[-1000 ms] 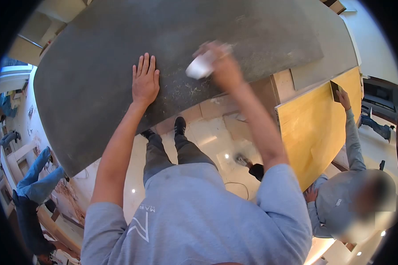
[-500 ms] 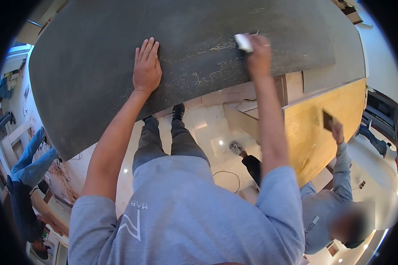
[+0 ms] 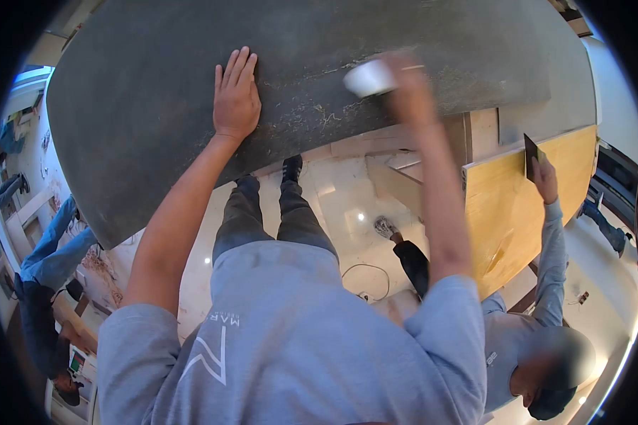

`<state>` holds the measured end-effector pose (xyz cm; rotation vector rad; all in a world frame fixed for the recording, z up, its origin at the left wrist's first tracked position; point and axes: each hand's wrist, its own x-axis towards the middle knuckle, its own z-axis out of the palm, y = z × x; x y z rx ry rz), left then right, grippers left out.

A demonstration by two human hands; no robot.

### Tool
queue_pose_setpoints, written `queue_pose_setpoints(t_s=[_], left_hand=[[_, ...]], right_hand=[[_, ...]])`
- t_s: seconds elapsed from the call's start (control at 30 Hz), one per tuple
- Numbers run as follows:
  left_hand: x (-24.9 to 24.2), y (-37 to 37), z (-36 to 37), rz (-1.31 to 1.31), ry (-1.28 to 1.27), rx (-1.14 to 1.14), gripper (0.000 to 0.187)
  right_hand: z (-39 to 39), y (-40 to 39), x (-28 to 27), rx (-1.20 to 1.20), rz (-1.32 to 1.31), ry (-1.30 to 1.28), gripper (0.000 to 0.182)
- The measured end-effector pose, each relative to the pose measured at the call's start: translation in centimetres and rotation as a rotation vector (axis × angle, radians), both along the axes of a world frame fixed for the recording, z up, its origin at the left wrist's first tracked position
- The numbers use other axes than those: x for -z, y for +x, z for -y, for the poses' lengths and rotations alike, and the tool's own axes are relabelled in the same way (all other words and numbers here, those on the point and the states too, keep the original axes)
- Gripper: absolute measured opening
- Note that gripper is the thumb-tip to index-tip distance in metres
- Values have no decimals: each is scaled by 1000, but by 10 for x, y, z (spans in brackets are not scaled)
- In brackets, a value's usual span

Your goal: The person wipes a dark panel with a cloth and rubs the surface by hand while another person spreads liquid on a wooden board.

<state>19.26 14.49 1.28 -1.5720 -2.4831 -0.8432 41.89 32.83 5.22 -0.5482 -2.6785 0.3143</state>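
Note:
A large dark grey sheet (image 3: 142,106) spreads in front of me, with pale, stringy residue scattered over its near half. My left hand (image 3: 237,99) lies flat on it, fingers stretched out and holding nothing. Over the residue, my right hand (image 3: 410,92) is smeared by motion, its fingers closed round a white piece (image 3: 371,78). This piece looks broad and smooth, but blur hides its exact kind. Its left end points toward my left hand, a short way off.
At right, a co-worker's hand (image 3: 544,177) holds a dark flat plate (image 3: 530,157) against a yellowish wooden panel (image 3: 503,212). Another person (image 3: 46,283) is at far left. A cable (image 3: 376,268) lies on the shiny floor, near a co-worker's shoe (image 3: 384,227).
My right hand has swept left and slightly nearer with the white piece. My left hand stays flat on the sheet. The co-worker's dark plate has turned more upright against the yellowish panel.

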Motion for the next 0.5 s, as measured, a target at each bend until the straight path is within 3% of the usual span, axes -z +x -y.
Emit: queue_pose_setpoints(t_s=[0.1,0.27,0.37,0.4,0.47,0.5], left_hand=[[2,1,-1,4,-11,-21,43],[4,-3,-1,-4,2,2,42],[3,0,0,0,-24,-15,43],[2,0,0,-3,-39,-19,43],[0,-3,3,29,-21,2,42],[2,-4,6,49,-21,18,42]], right_hand=[[-41,11,-13,341,1,-240,23],[-33,22,-9,6,32,-234,39],[-40,13,-2,460,37,-435,44],[26,-27,-22,253,-60,80,31],[38,-32,-1,-62,-120,-20,37],[19,-11,-3,-117,36,9,39]])
